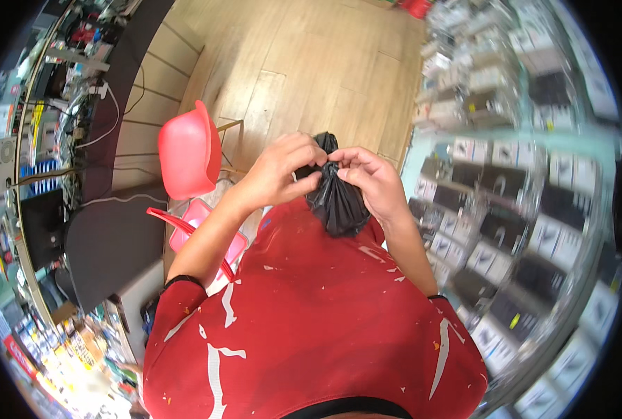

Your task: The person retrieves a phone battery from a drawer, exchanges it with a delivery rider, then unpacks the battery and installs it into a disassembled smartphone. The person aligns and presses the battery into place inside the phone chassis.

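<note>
Above the wooden floor [290, 63], beside the red chair [189, 150], a black plastic bag [335, 202] hangs at chest height. Left hand [283, 167] and right hand [367, 178] pinch its gathered neck; grip close together, keeping the twist tight.

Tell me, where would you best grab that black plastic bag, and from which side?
By the gathered neck at the top of the black plastic bag, probably from above. There the plastic is bunched into a narrow twist, where the left hand and right hand already pinch it, while the fuller body hangs below.
</note>
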### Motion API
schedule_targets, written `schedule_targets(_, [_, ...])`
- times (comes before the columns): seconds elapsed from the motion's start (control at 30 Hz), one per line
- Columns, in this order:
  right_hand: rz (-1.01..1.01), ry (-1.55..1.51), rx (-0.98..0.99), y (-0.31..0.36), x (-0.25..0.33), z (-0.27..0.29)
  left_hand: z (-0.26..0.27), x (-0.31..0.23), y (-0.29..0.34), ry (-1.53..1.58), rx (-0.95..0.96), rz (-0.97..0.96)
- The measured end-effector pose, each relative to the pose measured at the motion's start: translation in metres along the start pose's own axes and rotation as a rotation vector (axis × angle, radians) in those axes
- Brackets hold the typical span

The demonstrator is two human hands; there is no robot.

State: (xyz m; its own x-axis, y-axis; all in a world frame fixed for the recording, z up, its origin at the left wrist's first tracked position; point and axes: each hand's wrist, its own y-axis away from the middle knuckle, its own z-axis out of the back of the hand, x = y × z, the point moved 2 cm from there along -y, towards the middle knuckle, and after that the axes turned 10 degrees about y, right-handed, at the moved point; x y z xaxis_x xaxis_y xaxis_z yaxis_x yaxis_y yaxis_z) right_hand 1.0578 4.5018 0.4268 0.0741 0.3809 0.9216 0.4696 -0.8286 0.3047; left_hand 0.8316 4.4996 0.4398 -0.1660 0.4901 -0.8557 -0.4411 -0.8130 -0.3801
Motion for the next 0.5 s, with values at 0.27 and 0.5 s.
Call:
schedule_targets(0.27, [0.021,0.430,0.268,-0.276,0.124,0.068,0.114,0.135,-0.168,-0.148,-0.280,0.053])
schedule_targets(0.5, [0.116,0.408,0.085,-0.514,0.192,0.085,0.241,0.276,-0.318,-0.144,-0.417,0.028])
